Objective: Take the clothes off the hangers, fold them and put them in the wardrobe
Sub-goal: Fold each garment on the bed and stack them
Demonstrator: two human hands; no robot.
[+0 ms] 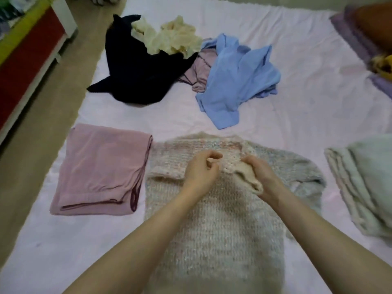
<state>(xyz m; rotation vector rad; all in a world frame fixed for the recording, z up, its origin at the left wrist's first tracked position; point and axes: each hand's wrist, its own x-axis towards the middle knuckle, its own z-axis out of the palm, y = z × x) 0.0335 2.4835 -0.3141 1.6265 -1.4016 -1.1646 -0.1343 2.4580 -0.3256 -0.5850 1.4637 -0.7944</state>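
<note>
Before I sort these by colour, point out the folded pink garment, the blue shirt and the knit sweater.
folded pink garment [99,177]: head view, middle of its top layer.
blue shirt [235,81]: head view, crumpled centre.
knit sweater [214,240]: head view, lower body panel.

Home bedroom, as I see it. I'm looking down on a bed [297,71] with a pale pink sheet filling most of the view, loose clothes piled on it at 12 o'clock. Pillows [364,28] at 2 o'clock, a folded blanket [364,187] at 3 o'clock. Red-fronted low furniture [27,66] on a wood-tone floor [42,128] at 10 o'clock.
</note>
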